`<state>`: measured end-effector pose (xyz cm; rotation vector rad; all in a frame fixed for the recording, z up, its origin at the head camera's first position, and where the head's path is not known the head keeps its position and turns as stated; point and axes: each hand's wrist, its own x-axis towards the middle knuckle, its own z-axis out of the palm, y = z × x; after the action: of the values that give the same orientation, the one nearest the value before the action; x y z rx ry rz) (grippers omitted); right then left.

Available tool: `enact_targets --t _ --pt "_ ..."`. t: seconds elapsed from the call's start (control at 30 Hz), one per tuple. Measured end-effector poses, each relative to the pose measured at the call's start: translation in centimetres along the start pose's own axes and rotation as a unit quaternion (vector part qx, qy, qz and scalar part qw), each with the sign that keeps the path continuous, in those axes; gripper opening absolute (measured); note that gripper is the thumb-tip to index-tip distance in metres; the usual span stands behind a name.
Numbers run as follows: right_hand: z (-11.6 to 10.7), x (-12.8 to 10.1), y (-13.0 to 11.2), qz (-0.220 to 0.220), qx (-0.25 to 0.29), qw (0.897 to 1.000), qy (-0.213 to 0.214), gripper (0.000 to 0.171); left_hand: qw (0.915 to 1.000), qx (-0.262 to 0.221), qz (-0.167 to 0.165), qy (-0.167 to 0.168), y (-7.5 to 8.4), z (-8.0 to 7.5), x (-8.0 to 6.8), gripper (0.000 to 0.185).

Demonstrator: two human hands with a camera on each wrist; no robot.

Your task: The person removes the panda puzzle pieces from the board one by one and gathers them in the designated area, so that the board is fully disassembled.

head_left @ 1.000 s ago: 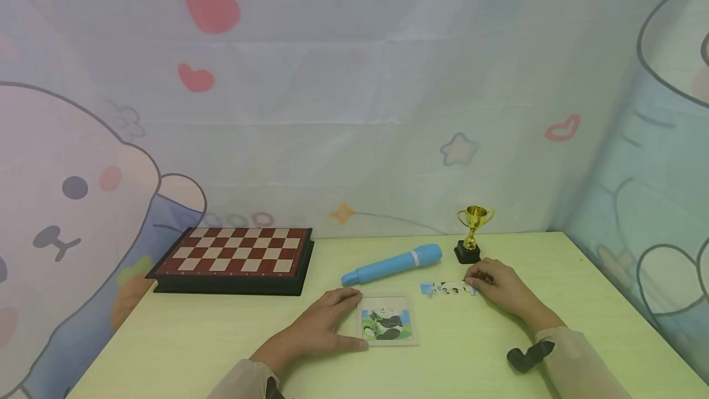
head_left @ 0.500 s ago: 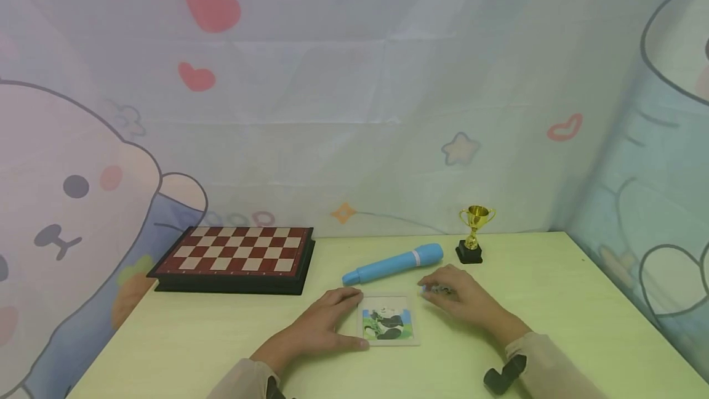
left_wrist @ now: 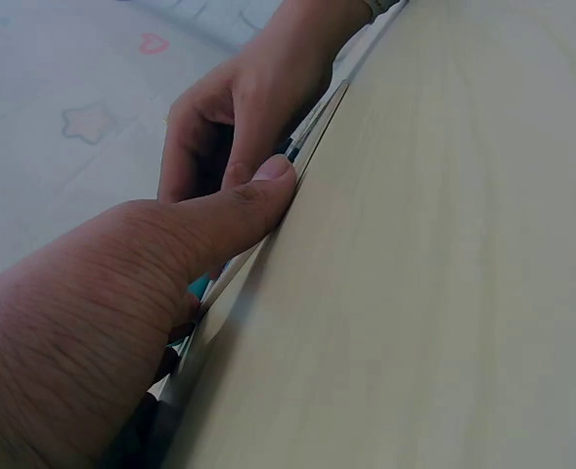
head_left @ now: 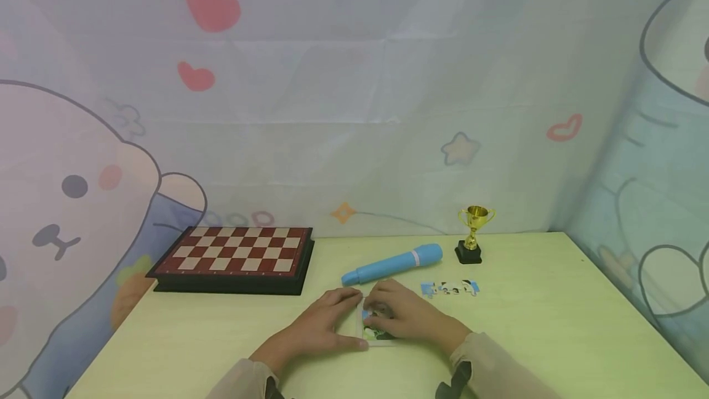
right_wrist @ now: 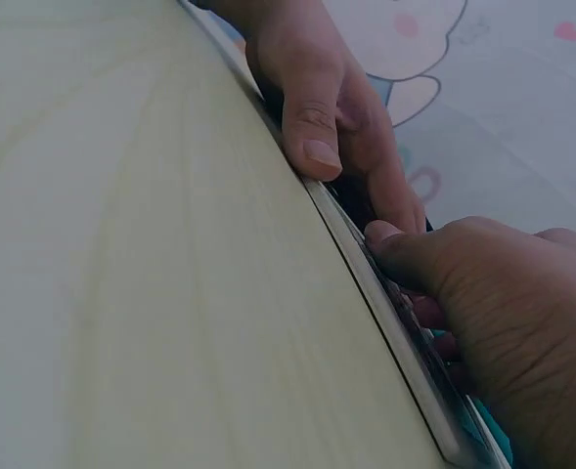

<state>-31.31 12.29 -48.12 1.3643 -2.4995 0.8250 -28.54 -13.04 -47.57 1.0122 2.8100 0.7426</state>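
A panda jigsaw [head_left: 368, 332] lies in a pale puzzle tray [head_left: 382, 343] on the table, largely covered by my hands. My left hand [head_left: 319, 324] holds the tray's left side, thumb at the near corner and fingers at the far one; in the left wrist view the thumb [left_wrist: 234, 210] lies along the edge. Over the tray reaches my right hand [head_left: 412, 313], its bent fingers and thumb touching the jigsaw with a gap between them. Whether a loose piece is under those fingers is hidden. To the right, a short strip of puzzle pieces [head_left: 450, 288] lies on the table.
Behind the tray lies a blue toy microphone-like stick [head_left: 392, 264]. A gold trophy cup [head_left: 471, 236] on a black base stands at the back right. The chessboard box [head_left: 232, 257] sits at the back left, before a printed cloth backdrop [head_left: 354, 109].
My right hand has moved left from the strip of puzzle pieces to over the tray, uncovering the strip. The left hand has stayed on the tray's left side.
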Motion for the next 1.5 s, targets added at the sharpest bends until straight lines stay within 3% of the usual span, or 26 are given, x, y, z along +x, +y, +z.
enact_targets --t 0.27,0.47,0.77,1.0,1.5 --pt "0.59 0.13 -0.72 0.062 -0.012 0.998 0.001 0.027 1.0000 -0.006 -0.001 -0.001 -0.09 0.09 -0.03 0.097" --pt "0.47 0.06 -1.03 0.072 -0.005 0.997 -0.004 0.027 1.0000 -0.007 0.003 0.001 -0.17 0.17 0.00 0.097" --pt "0.81 -0.07 -0.56 0.056 0.004 0.998 0.012 0.030 1.0000 -0.003 0.003 0.005 -0.16 0.09 0.09 0.097" --pt "0.93 -0.21 -0.33 0.012 0.003 0.999 0.035 0.030 1.0000 0.003 0.003 0.006 -0.20 0.18 0.07 0.097" --pt "0.57 -0.23 -0.41 -0.027 0.005 0.999 0.034 0.030 1.0000 -0.006 0.001 0.001 -0.18 0.17 0.03 0.096"
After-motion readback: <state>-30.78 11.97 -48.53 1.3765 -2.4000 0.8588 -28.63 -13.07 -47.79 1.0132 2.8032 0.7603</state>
